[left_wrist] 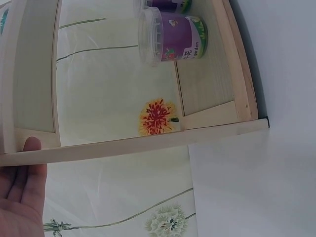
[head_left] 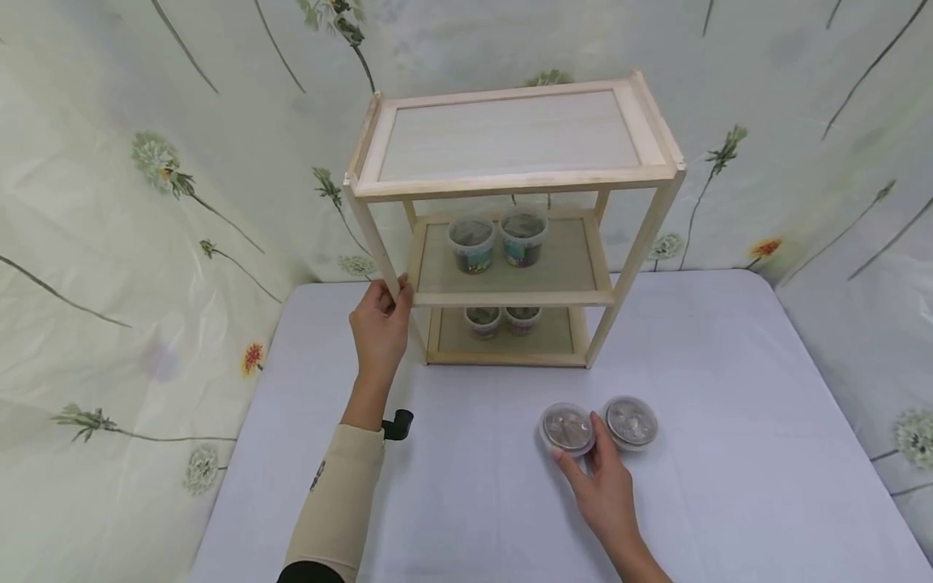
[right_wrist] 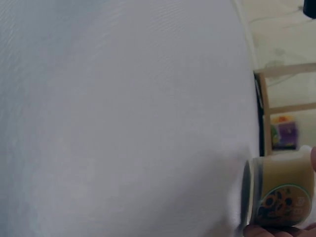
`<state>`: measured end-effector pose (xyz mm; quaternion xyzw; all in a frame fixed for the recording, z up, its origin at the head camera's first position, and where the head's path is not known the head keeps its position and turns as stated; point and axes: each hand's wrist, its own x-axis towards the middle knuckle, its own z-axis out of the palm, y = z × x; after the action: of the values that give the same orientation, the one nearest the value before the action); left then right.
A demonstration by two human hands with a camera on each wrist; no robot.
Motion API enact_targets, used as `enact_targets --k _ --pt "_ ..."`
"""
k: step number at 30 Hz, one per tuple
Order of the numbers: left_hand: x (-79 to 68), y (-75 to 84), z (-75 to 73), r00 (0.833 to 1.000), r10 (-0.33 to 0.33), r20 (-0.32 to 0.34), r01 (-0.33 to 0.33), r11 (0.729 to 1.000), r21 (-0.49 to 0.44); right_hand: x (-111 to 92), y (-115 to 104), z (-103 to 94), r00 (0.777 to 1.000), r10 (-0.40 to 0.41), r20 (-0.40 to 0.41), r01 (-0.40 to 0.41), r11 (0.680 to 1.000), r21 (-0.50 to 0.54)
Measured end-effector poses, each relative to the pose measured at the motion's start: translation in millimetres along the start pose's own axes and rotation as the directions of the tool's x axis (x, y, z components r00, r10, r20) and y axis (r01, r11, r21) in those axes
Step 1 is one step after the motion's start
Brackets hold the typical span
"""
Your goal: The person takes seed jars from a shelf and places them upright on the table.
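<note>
A three-tier wooden shelf rack (head_left: 510,186) stands on the table. My left hand (head_left: 382,324) grips its front left post beside the middle shelf; in the left wrist view the thumb (left_wrist: 32,144) lies over the wood. On the table in front, my right hand (head_left: 605,486) holds a lidded plastic tub (head_left: 568,429), thumb at its near side and fingers at its right. The right wrist view shows this tub's yellowish label (right_wrist: 286,195) with a dark round picture. A second lidded tub (head_left: 631,422) stands just right of it, near the fingertips.
Two tubs with blue labels, one here (head_left: 523,236), stand on the middle shelf. Two more, one with a purple label (left_wrist: 177,37), stand on the bottom shelf. A white cloth (head_left: 466,486) covers the table. Flower-printed sheeting (head_left: 182,243) hangs behind and at the sides.
</note>
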<state>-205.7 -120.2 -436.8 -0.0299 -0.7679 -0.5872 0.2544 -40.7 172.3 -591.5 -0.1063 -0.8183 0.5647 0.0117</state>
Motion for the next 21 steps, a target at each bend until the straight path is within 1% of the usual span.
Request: enact_targets --k 3,9,15,21 --pt "-0.1 -0.1 -0.2 1.000 0.001 0.003 -0.002 1.000 0.005 -0.3 3.5 1.9 1.000 -0.016 -0.023 0.016 1.000 -0.011" --pt "-0.2 0.3 -0.4 1.000 -0.002 0.008 0.002 1.000 -0.005 -0.4 8.1 2.9 0.998 -0.017 -0.054 0.014 0.998 -0.061" --pt "0.6 -0.5 0.0 1.000 -0.010 0.014 0.010 1.000 -0.008 -1.7 8.1 3.1 0.997 -0.043 -0.061 0.038 0.996 -0.077" --pt "-0.1 0.5 0.1 1.000 -0.010 0.005 0.010 1.000 -0.007 -2.0 6.8 2.6 0.996 -0.065 -0.067 0.059 0.994 -0.096"
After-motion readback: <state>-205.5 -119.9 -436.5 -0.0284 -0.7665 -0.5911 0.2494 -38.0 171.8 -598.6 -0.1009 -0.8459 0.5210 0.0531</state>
